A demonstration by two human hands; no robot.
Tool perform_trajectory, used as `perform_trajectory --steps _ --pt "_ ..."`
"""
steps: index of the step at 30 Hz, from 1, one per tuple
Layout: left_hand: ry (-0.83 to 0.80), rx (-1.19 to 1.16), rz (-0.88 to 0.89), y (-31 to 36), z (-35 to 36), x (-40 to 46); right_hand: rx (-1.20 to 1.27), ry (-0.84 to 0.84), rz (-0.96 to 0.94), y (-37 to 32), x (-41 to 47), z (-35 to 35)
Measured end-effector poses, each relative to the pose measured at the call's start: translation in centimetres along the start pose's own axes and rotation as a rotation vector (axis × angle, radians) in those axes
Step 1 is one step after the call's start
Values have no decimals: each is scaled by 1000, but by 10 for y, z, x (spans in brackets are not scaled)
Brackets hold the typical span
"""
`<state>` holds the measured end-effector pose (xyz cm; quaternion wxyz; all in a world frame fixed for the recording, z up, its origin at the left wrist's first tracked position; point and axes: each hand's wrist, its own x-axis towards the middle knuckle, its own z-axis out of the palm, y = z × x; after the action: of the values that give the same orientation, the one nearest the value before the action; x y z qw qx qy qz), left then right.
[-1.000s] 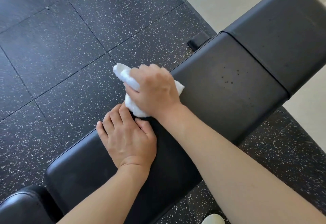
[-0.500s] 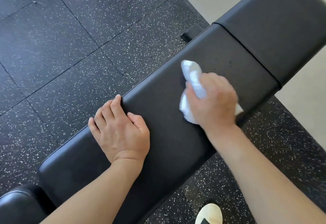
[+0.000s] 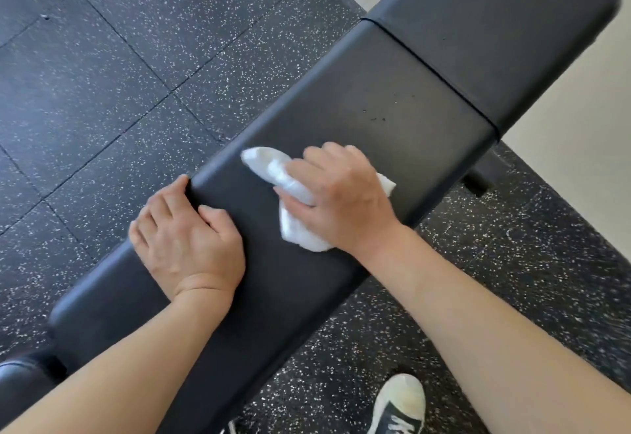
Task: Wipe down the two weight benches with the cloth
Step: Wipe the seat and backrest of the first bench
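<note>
Both hands down, left hand (image 3: 184,239) flat, right hand (image 3: 336,194) curled.

A crumpled white cloth (image 3: 296,218) is bunched under the fingers (image 3: 327,160) of the right hand, its ends showing on both sides of them. It is pressed flat on the long black padded worktop (image 3: 375,109), which runs diagonally, faintly speckled beyond the fingers.
</note>
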<state>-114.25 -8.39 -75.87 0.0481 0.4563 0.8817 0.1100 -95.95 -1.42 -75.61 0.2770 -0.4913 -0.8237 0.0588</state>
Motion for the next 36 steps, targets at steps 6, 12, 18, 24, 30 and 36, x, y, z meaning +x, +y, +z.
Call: perform_trajectory --steps 6,12,18,24,30,36 --pt "14 -15 -15 1 1 -1 -179 65 221 112 -33 -66" --pt "28 -24 -14 2 0 0 -50 -27 90 23 -12 -16" --pt "25 -44 -7 3 -3 0 54 -174 -109 -26 -6 8" --pt "-25 -38 -7 1 -6 1 -112 -116 113 69 19 -32" --pt "-73 -34 -21 6 -13 4 -151 -118 293 32 23 -16" --pt "-91 -22 -18 2 -11 5 -15 -224 50 -45 14 22"
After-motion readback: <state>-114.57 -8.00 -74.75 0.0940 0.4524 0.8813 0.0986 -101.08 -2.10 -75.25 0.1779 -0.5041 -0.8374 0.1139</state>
